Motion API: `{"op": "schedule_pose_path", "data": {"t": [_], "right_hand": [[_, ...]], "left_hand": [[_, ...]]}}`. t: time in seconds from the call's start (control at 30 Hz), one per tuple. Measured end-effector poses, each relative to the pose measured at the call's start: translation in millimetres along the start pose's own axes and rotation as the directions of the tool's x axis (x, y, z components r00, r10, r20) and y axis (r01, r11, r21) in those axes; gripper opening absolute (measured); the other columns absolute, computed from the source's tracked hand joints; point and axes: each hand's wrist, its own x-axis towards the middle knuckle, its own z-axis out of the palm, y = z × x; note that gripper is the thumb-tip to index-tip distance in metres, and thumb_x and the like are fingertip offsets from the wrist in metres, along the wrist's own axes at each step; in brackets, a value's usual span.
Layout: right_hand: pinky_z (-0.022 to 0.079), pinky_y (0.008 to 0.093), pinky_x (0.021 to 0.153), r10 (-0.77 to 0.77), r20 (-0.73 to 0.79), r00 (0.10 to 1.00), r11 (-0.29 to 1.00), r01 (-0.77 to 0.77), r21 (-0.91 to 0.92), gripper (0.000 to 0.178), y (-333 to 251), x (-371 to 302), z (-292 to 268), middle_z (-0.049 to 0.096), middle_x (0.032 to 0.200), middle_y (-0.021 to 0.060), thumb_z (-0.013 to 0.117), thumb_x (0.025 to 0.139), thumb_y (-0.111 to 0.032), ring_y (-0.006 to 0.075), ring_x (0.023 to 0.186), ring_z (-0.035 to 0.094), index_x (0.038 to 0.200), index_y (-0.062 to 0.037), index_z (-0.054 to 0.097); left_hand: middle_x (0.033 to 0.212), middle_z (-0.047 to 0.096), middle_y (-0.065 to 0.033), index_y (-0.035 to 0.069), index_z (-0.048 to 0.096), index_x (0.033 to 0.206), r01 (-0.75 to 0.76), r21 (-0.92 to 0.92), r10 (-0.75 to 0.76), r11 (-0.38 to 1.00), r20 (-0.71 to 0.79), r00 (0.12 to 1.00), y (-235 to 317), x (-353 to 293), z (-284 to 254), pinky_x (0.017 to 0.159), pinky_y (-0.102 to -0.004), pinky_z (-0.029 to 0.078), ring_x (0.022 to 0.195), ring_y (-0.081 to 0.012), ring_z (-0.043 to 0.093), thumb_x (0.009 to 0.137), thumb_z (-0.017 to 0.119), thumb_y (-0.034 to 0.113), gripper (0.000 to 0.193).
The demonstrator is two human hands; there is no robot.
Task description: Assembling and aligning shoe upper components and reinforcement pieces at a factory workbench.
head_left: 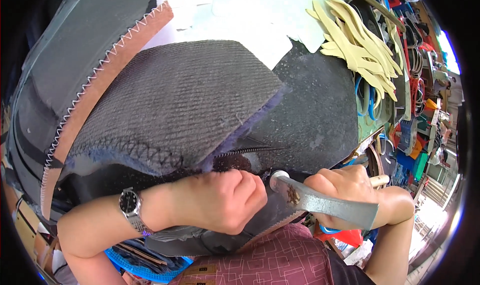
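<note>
Surface black, speckled, hammer in right hand — cluttered workshop beyond

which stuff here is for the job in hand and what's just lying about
Seemingly in use:
- hammer, held in the right hand
- ribbed grey fabric, its near edge by the closed left hand

Apparently just lying about:
- pale yellow glove-shaped pieces
- white sheets beyond the fabric

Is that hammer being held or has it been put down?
Held: the hammer is in the right hand, curled around its pale handle, whose end pokes out past the fist.
</note>
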Motion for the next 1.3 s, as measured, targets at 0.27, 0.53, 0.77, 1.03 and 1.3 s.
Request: {"op": "schedule_pose_path", "data": {"t": [0.27,0.53,0.77,1.03,1.3], "right_hand": [[0.044,0.0317,0.039,-0.125,0.011,0.992,0.987,0.126,-0.103,0.022,-10.0,20.2,-13.1,0.043,0.060,0.0039,0.062,0.070,-0.016,0.0184,0.047,0.055,0.078,-0.0055,0.045],[0.043,0.0325,0.040,-0.102,-0.051,0.994,0.986,0.094,-0.135,0.022,-5.5,15.9,-3.0,0.042,0.061,0.0031,0.062,0.068,-0.016,0.0176,0.048,0.055,0.078,-0.0068,0.045],[0.041,0.0293,0.039,-0.192,0.041,0.981,0.979,0.194,-0.062,0.025,-1.0,23.6,-13.1,0.041,0.062,0.0016,0.063,0.068,-0.019,0.0145,0.047,0.053,0.084,-0.0047,0.050],[0.040,0.0291,0.038,-0.201,0.008,0.980,0.959,0.199,-0.200,0.024,-7.1,18.3,-4.8,0.040,0.061,0.0014,0.060,0.068,-0.020,0.0138,0.045,0.050,0.083,-0.0041,0.050],[0.041,0.0298,0.039,-0.234,-0.095,0.968,0.970,0.224,-0.099,0.025,1.0,23.1,-15.3,0.040,0.061,0.0003,0.062,0.069,-0.021,0.0146,0.044,0.051,0.084,-0.0052,0.050]], "left_hand": [[0.077,0.059,-0.0091,-0.004,0.062,0.081,-0.054,0.298,0.062,0.953,-0.016,0.998,10.5,1.7,1.8,0.058,-0.0270,0.044,0.069,-0.0187,0.056,0.077,0.057,0.010,0.016],[0.082,0.058,-0.0016,0.006,0.067,0.092,0.623,-0.310,-0.667,0.718,-0.053,0.743,45.6,-6.8,4.2,0.055,-0.0264,0.046,0.068,-0.0153,0.056,0.070,0.064,0.015,0.024],[0.082,0.061,-0.0083,-0.003,0.066,0.082,0.451,0.270,-0.442,0.851,-0.098,0.892,60.7,10.6,5.6,0.056,-0.0256,0.041,0.068,-0.0176,0.054,0.078,0.053,0.011,0.019],[0.075,0.057,-0.0048,0.001,0.065,0.094,0.755,-0.160,-0.759,0.637,0.046,0.650,60.9,-0.2,1.6,0.050,-0.0262,0.047,0.060,-0.0166,0.059,0.078,0.068,0.017,0.022],[0.078,0.055,-0.0047,-0.003,0.066,0.088,0.575,0.009,-0.564,0.818,-0.181,0.806,68.6,-2.1,8.3,0.050,-0.0220,0.038,0.063,-0.0131,0.050,0.075,0.061,0.013,0.021]]}}
